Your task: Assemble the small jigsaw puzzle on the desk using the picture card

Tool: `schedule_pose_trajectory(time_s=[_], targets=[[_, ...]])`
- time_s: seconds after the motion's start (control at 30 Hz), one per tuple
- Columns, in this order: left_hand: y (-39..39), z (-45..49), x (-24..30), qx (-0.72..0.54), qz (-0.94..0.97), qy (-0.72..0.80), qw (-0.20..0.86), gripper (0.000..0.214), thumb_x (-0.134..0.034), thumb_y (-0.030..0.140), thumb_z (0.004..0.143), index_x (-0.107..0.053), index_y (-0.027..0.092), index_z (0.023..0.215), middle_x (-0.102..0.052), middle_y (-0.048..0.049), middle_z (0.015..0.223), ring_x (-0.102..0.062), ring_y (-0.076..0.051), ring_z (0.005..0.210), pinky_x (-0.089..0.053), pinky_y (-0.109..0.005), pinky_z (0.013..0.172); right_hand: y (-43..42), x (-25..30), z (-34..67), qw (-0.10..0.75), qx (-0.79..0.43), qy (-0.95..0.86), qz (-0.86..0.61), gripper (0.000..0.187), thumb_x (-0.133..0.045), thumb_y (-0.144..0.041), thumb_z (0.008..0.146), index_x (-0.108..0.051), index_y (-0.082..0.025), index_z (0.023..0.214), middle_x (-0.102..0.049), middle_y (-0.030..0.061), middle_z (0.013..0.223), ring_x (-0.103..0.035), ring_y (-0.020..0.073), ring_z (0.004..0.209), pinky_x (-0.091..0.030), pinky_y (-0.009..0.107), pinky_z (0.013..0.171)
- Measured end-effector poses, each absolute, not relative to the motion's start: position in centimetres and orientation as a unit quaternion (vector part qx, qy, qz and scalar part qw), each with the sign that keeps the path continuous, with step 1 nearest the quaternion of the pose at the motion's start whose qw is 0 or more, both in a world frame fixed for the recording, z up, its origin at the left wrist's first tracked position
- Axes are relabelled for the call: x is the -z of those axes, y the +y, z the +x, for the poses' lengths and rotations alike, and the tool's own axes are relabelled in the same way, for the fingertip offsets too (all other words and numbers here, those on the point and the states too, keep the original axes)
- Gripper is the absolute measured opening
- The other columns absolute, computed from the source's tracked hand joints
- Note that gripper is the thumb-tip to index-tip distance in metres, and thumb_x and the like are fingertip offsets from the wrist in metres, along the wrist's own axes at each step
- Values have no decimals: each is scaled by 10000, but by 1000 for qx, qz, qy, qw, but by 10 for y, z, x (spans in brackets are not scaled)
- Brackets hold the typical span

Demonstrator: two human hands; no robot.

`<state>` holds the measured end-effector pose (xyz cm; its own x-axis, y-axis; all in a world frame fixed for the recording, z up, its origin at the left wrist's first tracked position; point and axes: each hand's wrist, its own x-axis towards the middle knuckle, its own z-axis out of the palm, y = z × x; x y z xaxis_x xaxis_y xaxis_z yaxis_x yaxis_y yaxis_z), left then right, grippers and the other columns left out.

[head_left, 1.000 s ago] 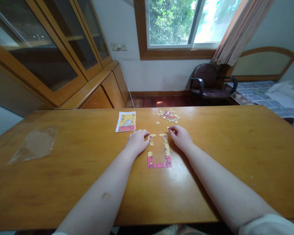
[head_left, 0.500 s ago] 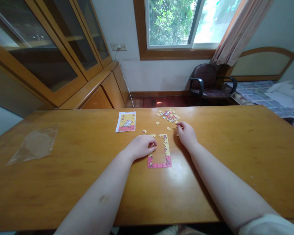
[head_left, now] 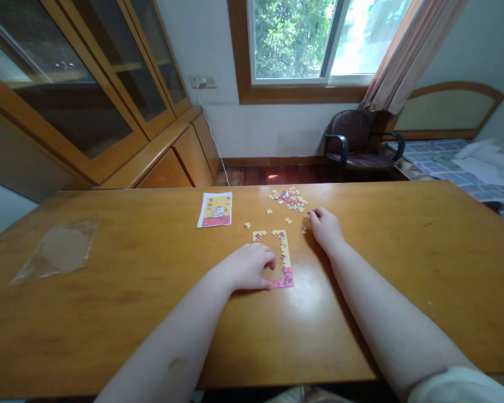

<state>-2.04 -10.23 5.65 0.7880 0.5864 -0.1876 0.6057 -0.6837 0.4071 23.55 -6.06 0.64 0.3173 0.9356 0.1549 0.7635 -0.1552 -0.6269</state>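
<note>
The jigsaw border (head_left: pixel 288 258), yellow above and pink below, lies on the wooden table in front of me, with bare wood inside it. My left hand (head_left: pixel 253 266) rests over its left side, thumb and fingers apart, hiding that edge and the lower left corner. To the right of the border, my right hand (head_left: pixel 326 228) is closed, its fingertips curled together; whatever they may hold is hidden. Just left of it lies a loose puzzle piece (head_left: pixel 303 229). Farther off is a pile of puzzle pieces (head_left: pixel 293 200), with several single pieces scattered between pile and border.
A picture card (head_left: pixel 215 210) of a white animal on yellow and pink lies left of the pieces. A clear plastic bag (head_left: pixel 59 249) is flat at the table's left. Beyond the far edge stand an armchair (head_left: pixel 353 137) and a glass-fronted cabinet (head_left: pixel 151 126).
My left hand has moved down along the border's left side and its fingers have spread, uncovering the upper left corner. My right hand has shifted slightly right, exposing the loose piece beside it.
</note>
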Motion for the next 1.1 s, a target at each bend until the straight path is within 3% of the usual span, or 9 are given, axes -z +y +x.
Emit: schedule_pose_trajectory(time_s=[0.37, 0.53, 0.7, 0.9, 1.1], targets=[[-104, -19, -58, 15, 904, 341, 257, 266, -728, 374, 656, -610, 226, 843, -629, -35, 900, -575, -214, 864, -436, -297, 741, -58, -4, 233, 302, -142, -574, -748, 272, -461, -354, 863, -673, -183, 858, -686, 69, 834, -593, 200, 781, -414, 285, 680], [-99, -20, -62, -35, 874, 385, 294, 155, -596, 364, 772, -588, 210, 786, -632, -13, 846, -574, -160, 751, -419, -258, 643, -58, -5, 233, 299, -140, -574, -749, 271, -468, -350, 861, -676, -176, 854, -689, 75, 839, -598, 198, 772, -419, 284, 681], [-83, -31, -59, -81, 798, 565, 196, 233, -466, 383, 856, -571, 206, 748, -631, -23, 735, -567, -173, 676, -369, -271, 578, -58, -4, 232, 296, -139, -575, -750, 267, -469, -348, 862, -678, -182, 861, -692, 74, 845, -600, 198, 775, -418, 284, 688], [-64, -47, -43, -67, 728, 663, 161, 206, -486, 381, 851, -609, 226, 907, -682, -58, 836, -620, -223, 775, -427, -297, 651, -57, -1, 233, 297, -134, -578, -748, 277, -471, -360, 858, -681, -178, 852, -692, 75, 842, -601, 197, 772, -417, 280, 679], [-56, -50, -28, -89, 779, 602, 153, 360, -462, 246, 859, -589, 229, 1195, -626, -92, 1102, -613, -228, 974, -466, -325, 840, -58, -3, 232, 299, -136, -577, -748, 265, -470, -355, 854, -672, -184, 846, -693, 70, 835, -598, 197, 774, -409, 275, 666]])
